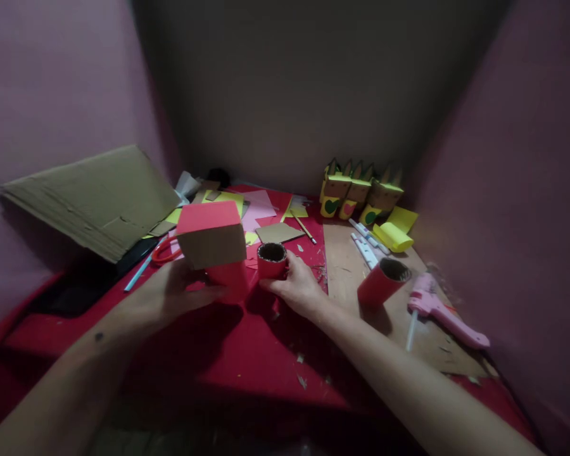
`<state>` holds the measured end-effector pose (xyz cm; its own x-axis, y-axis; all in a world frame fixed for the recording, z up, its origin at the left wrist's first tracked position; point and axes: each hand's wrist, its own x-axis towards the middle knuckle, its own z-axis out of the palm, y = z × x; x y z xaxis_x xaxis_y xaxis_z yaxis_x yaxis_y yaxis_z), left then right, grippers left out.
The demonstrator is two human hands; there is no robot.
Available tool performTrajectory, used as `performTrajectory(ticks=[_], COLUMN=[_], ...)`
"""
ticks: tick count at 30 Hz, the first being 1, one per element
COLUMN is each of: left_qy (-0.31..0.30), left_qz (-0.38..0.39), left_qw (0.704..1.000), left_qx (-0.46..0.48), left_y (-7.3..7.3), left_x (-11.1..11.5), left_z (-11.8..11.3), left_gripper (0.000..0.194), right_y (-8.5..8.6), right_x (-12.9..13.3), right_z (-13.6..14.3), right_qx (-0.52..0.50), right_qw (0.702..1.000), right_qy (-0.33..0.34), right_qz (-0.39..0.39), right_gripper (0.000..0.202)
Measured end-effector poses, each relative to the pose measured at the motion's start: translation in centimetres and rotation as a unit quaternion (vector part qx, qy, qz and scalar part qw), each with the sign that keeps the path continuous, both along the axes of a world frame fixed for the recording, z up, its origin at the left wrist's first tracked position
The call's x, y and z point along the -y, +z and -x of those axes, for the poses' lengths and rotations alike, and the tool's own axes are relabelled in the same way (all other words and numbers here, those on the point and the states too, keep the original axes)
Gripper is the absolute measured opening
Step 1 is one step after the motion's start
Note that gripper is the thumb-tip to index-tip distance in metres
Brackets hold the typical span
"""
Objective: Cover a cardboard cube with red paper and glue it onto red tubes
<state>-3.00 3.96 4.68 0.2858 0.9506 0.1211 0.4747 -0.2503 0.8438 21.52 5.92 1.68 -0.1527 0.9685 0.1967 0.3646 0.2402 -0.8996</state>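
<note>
My left hand (183, 292) is closed around the lower part of a red paper-covered tube (228, 278). A box-shaped cardboard block (211, 234) with a red top and a bare brown side sits on that tube and hides some of my fingers. My right hand (300, 285) grips a second, shorter red cardboard tube (272, 263) from its right side, with its dark hollow end facing up. The two tubes stand side by side above the red tablecloth (247, 373), with a small gap between them. A third red cardboard tube (384, 283) leans on the board to the right.
A pink glue gun (444, 311) lies on a brown board (342, 253), near white markers (365, 248) and rolled yellow paper (393, 237). Several yellow cardboard figures (356, 193) stand at the back. A big cardboard sheet (95, 199), orange-handled scissors (165, 251), pencil (304, 227) and paper scraps (256, 206) lie around.
</note>
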Motion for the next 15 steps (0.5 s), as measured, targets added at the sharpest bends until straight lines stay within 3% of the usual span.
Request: performTrajectory(ticks=[7,15], left_qy=[-0.111,-0.145], left_qz=[-0.03,-0.018], left_qw=[0.99,0.982], left_qx=[-0.087,-0.119], left_y=[0.7,1.8], left_x=[-2.9,-4.3], left_z=[0.4,-1.9], left_gripper=[0.034,0.039], right_y=[2.2,4.3], right_x=[2.6,5.4], right_z=[-2.7,-6.6], right_qx=[0.022,0.08], right_qw=[0.998,0.993], right_qy=[-0.032,-0.001], right_qz=[-0.039,-0.088], right_gripper=[0.021,0.054])
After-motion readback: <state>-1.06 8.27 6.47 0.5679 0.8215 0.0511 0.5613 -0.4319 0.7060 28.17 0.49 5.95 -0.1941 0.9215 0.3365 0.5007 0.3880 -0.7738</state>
